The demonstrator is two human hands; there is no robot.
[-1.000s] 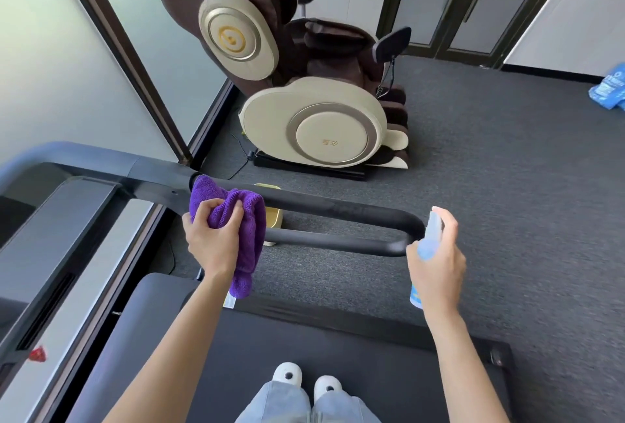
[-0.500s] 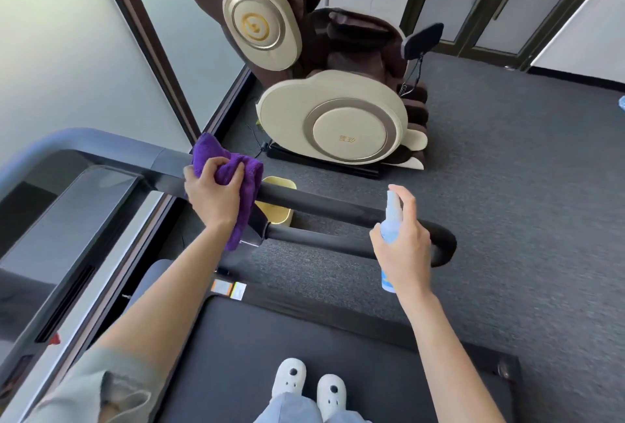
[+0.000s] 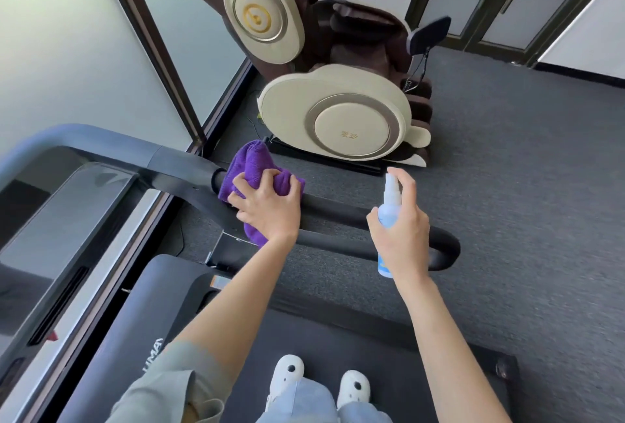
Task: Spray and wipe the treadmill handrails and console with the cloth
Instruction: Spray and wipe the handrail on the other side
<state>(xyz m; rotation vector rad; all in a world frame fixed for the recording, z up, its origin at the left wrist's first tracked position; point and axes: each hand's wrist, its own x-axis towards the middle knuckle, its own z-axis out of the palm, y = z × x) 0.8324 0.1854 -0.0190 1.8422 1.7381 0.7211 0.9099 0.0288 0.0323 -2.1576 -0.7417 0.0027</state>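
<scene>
L hand (image 3: 267, 209) gripping purple cloth (image 3: 252, 165) on handrail (image 3: 338, 208), R hand (image 3: 400, 236) holding spray bottle (image 3: 389, 206)

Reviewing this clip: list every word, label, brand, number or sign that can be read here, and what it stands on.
"UMA", white letters on the treadmill side rail; cut off at the sleeve, so likely partial.
Gold characters on the massage chair round side disc: too small to read.
Orange sticker at the treadmill deck front: print unreadable.
Spray bottle label: hidden by the right hand.
</scene>
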